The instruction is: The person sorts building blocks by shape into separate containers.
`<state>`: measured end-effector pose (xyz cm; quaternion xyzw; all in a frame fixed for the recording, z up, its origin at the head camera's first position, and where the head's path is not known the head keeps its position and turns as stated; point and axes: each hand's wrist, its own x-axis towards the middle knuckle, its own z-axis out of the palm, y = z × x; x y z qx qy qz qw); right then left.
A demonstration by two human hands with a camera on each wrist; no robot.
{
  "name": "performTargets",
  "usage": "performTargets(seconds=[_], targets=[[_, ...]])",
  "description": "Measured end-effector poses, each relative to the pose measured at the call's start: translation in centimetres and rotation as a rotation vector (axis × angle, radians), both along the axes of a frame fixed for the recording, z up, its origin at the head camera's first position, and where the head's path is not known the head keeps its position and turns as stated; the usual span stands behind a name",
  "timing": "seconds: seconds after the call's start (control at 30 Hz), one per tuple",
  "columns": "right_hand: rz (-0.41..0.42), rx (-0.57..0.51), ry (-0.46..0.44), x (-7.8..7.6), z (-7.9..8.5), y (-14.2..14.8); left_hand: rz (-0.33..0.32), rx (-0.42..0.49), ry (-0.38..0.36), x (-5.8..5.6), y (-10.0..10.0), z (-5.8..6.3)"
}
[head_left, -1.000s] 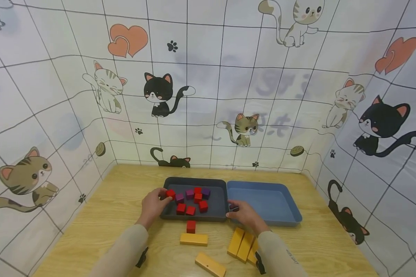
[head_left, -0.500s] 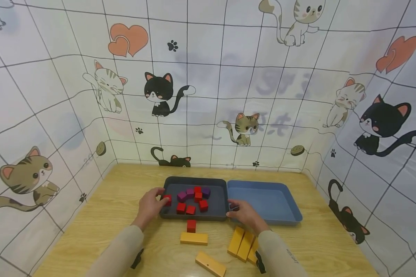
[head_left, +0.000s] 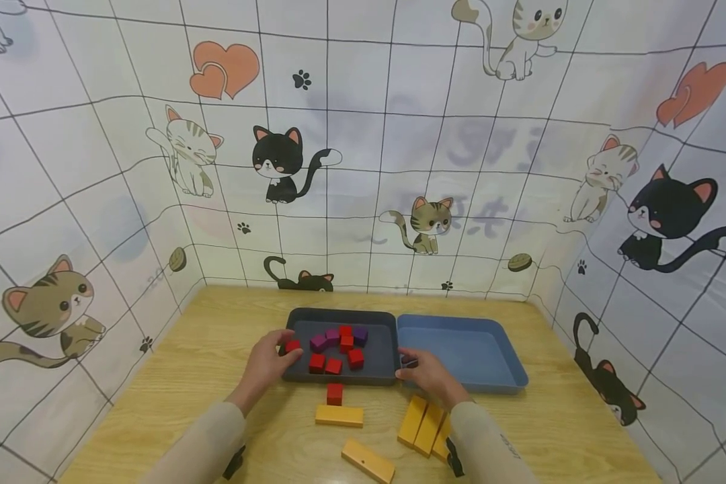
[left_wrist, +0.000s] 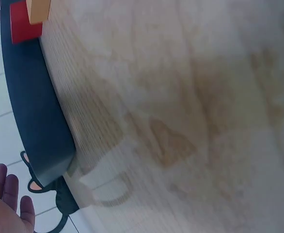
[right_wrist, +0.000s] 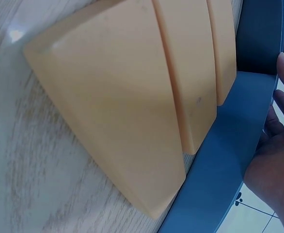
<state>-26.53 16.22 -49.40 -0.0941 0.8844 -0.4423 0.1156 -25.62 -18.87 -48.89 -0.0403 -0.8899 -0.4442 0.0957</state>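
Note:
My left hand [head_left: 267, 366] reaches over the left side of a dark grey tray [head_left: 375, 363]. Its index finger and thumb stand either side of a red cube [head_left: 292, 345] by the tray's left wall. In the left wrist view, the fingers [left_wrist: 11, 190] spread beyond the dark tray wall. Several red cubes [head_left: 317, 364] and purple cubes [head_left: 318, 343] lie in the tray. Where the two trays meet, my right hand [head_left: 431, 378] seems to pinch a small dark purple block [head_left: 408, 361], mostly covered by its fingers. That block is hidden in the right wrist view.
A blue tray [head_left: 460, 388] adjoins the dark one on the right. One red cube [head_left: 335, 394] sits before the dark tray, near a yellow block [head_left: 339, 416]. Another yellow block [head_left: 368, 461] lies nearer me. Several yellow blocks [head_left: 426, 430] lie beside my right forearm.
My left hand has lowered the red cube to the tray's left side, and its fingers have loosened around it. One purple cube has shifted right. My right hand has stayed still.

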Motion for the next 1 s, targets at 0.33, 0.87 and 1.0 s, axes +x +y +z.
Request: performTargets(seconds=[0.33,0.87,1.0], targets=[[-0.004,-0.007,-0.004,0.1,0.1,-0.1,-0.045,0.039,-0.042,1.8,1.2,-0.2],[-0.016,-0.019,-0.011,0.1,0.2,-0.2,-0.245,0.025,-0.063,4.9,3.3,-2.0],[-0.019,-0.026,-0.01,0.3,0.3,-0.2,-0.271,-0.003,-0.068,5.0,3.8,-2.4]])
